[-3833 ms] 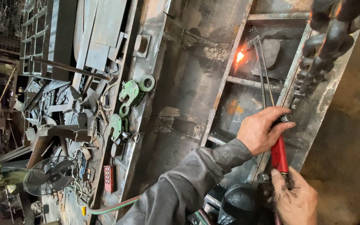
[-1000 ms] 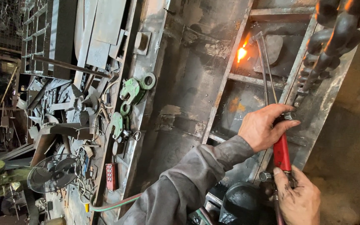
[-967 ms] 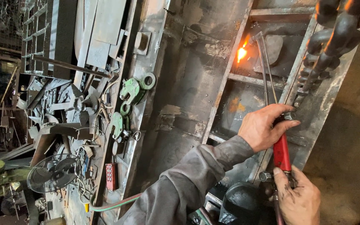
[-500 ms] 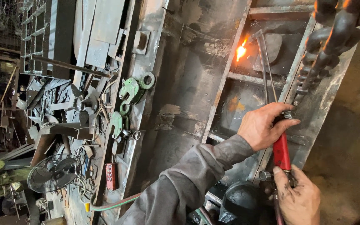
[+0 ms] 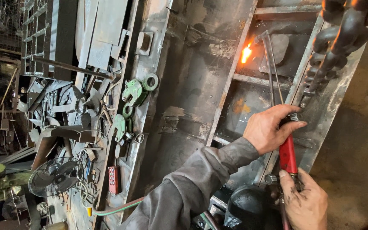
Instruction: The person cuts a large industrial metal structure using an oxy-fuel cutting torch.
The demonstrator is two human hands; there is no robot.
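We are holding cutting torch (image 5: 287, 154) over big steel frame (image 5: 184, 98). Left hand (image 5: 270, 129) gripping upper end of red handle. Right hand (image 5: 304, 203) gripping lower end, near frame's bottom edge. Long thin pipes (image 5: 271, 72) reaching to flame (image 5: 246, 53) by frame's inner rail. Torch looking stiff, a bit heavy, tip very hot; red handle looking like safe place to hold.
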